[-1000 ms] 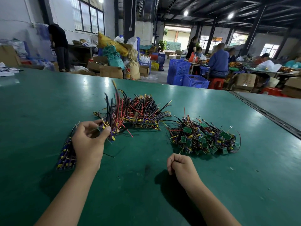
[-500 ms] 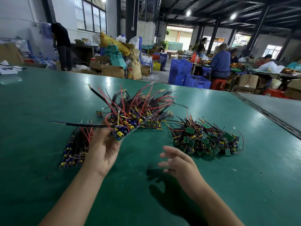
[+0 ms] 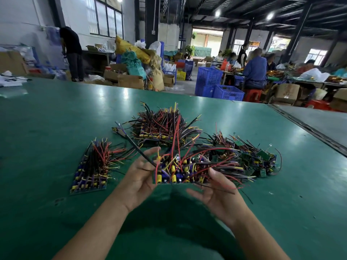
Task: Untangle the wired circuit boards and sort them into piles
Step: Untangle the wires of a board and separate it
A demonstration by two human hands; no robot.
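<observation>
2 hands share the load here. My left hand grips the near-left edge of the bundle with fingers curled behind it and thumb up. My right hand takes the other end, thumb laid over the wires and fingers reaching underneath, though blur hides how tightly. The bundle hangs above the green table, in front of the far pile and overlapping my view of the right pile.

To do this well, I would hold the board edge firm on the left and draw leads out along their own length with the right. I would avoid pulling sideways, since I expect the ends to snag. Once freed, it looks to belong with the neat left pile.

The bundle is a row of boards with blue and yellow parts. Red, black and yellow wires fan up and right, and 1 long black lead juts up-left.
</observation>
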